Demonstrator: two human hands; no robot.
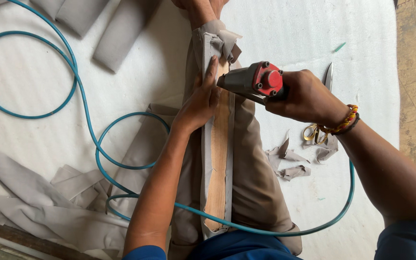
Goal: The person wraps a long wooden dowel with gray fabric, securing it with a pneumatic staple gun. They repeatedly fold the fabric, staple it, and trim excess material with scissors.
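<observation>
Nearest, we see a long wooden piece (219,144) wrapped in grey fabric (251,168), its bare wood showing down the middle, running away from us on the white table (39,86). Our left hand (199,103) lies flat, fingers outstretched, pressing the fabric edge. Our right hand (304,98) is clenched around a pneumatic stapler (253,81) with a red cap, nose at the wood. Right, scissors (319,115) and scraps (290,161); a teal hose (85,113) loops left.

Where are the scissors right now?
The scissors lie on the white table, right of the padded piece, partly hidden behind the right hand's wrist, beside fabric scraps.
</observation>
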